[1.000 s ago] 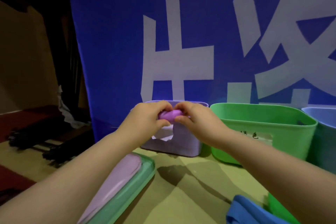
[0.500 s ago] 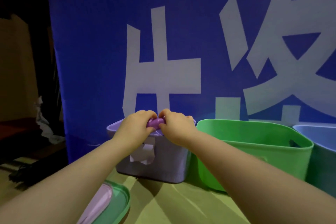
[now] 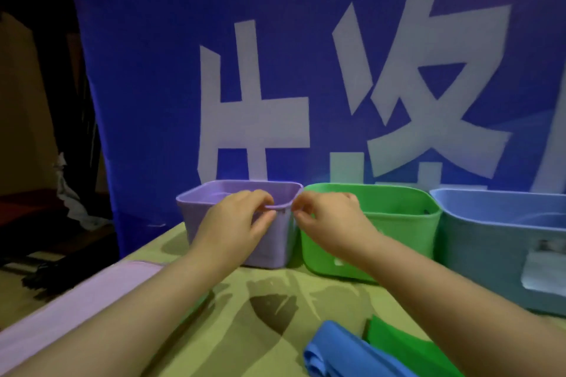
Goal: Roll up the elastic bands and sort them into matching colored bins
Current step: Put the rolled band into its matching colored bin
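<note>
The near rim of the purple bin (image 3: 254, 183) runs between both grips. The left hand (image 3: 235, 223) and right hand (image 3: 330, 223) curl thumb toward forefinger at that rim; whether either grip pinches a rolled band cannot be told.

Right of the grips stand the green bin (image 3: 398, 223) and the blue bin (image 3: 490, 239), the latter cut off by the frame edge.

On the tabletop (image 3: 214, 346), nearer than the grips:
- a flat purple band (image 3: 92, 294), partly hidden under the left forearm
- a blue band (image 3: 333, 352), cut off at the bottom edge
- a green band (image 3: 395, 343), also cut off at the bottom edge

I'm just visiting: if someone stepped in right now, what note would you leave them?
Left hand, right hand: fingers curled at the purple bin front rim; a hold is unclear.
Green bin and blue bin stand to its right.
Done: unclear, the purple bin's inside is hidden.
Left: purple band lying flat, blue band and green band, all on the table.
</note>
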`<control>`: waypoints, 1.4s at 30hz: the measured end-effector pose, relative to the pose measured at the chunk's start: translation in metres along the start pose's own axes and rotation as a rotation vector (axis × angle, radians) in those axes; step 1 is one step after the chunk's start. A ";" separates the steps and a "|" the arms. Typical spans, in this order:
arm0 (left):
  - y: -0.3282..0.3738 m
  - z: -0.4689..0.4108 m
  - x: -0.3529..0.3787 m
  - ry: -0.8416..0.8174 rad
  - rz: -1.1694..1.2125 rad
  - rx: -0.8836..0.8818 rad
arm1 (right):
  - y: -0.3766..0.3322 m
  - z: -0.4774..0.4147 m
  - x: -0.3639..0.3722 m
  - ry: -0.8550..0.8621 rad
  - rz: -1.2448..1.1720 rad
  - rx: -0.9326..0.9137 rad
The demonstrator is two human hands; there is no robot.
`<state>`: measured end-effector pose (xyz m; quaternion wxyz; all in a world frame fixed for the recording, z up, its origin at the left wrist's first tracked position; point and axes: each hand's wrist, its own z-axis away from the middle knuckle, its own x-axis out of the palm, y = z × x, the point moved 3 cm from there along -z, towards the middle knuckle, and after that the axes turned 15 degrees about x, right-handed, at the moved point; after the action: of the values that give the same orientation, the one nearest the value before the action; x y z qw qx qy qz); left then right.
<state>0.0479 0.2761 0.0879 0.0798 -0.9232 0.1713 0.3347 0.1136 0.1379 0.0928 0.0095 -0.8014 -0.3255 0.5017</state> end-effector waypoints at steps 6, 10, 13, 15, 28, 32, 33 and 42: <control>0.088 -0.005 0.014 0.053 0.125 0.041 | 0.038 0.067 -0.041 0.002 -0.098 0.062; 0.150 -0.016 0.025 0.081 0.201 0.078 | 0.069 0.105 -0.076 0.044 -0.123 0.085; 0.193 -0.024 0.038 0.075 0.262 0.101 | 0.103 0.128 -0.103 0.043 -0.103 0.140; 0.221 -0.030 0.049 0.071 0.298 0.115 | 0.128 0.141 -0.119 0.031 -0.078 0.174; 0.318 -0.050 0.148 -0.057 0.469 0.139 | 0.251 0.180 -0.136 0.051 0.089 0.329; 0.322 -0.038 0.173 -0.164 0.396 0.171 | 0.278 0.185 -0.122 -0.141 0.181 0.398; 0.320 -0.035 0.177 -0.193 0.373 0.168 | 0.283 0.185 -0.121 -0.175 0.197 0.434; 0.322 -0.028 0.176 -0.207 0.348 0.151 | 0.293 0.190 -0.115 -0.230 0.193 0.633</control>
<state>0.0712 -0.0764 -0.0146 0.1069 -0.8317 0.3435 0.4228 0.0769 -0.2133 -0.0105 0.1734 -0.7239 -0.0754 0.6634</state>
